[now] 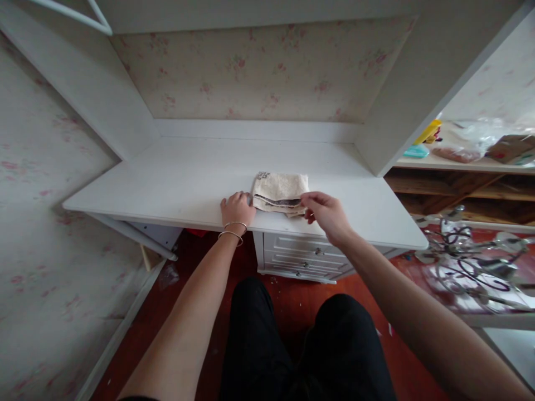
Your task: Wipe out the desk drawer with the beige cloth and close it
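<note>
A folded beige cloth (281, 185) with dark lettering at its upper left corner lies near the front edge of the white desk (184, 172). A dark layer shows between its folds. My left hand (238, 209) rests on the desktop at the cloth's left side, fingers slightly apart and the thumb by the cloth's edge; two thin bangles circle the wrist. At the opposite side, my right hand (328, 214) pinches the cloth's right edge between thumb and forefinger. The tips of that pinch are partly hidden.
Drawers (307, 253) sit under the desk, right above my knees. A hutch panel (434, 72) rises at the desk's right side. Beyond it stand a shelf (468, 161) with plastic bags and a metal chandelier (468, 250). Flowered wallpaper (54, 195) covers the left wall.
</note>
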The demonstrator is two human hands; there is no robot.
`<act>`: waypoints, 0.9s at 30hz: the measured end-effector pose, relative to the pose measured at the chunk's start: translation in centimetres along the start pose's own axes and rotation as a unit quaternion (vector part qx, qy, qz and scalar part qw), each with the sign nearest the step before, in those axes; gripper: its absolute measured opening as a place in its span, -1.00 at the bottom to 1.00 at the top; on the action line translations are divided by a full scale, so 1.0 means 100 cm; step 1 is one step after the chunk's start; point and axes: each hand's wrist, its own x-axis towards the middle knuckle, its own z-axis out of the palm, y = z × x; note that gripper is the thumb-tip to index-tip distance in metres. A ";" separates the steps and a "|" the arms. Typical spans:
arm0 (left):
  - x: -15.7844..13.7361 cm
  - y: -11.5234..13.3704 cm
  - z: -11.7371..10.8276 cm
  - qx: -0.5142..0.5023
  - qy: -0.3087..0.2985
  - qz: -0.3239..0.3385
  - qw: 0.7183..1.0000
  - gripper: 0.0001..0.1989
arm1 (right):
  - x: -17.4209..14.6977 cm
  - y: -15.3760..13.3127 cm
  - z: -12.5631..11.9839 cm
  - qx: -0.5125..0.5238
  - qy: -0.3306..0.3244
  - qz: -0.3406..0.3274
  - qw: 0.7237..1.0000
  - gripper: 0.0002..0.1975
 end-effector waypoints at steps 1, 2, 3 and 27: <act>0.000 0.000 0.000 -0.002 0.000 -0.003 1.000 -0.71 | 0.009 -0.001 -0.010 -0.081 0.029 -0.057 0.995 -0.79; 0.000 -0.001 0.000 -0.003 0.001 -0.006 1.000 -0.70 | 0.018 -0.001 -0.018 -0.164 0.034 -0.110 0.980 -0.73; -0.001 -0.001 0.000 -0.006 0.004 -0.007 1.000 -0.68 | 0.026 0.000 -0.023 -0.243 0.021 -0.156 0.957 -0.66; -0.002 -0.003 -0.006 -0.009 -0.013 0.079 0.997 -0.62 | 0.024 0.046 -0.042 -0.412 -0.145 -0.227 0.871 -0.49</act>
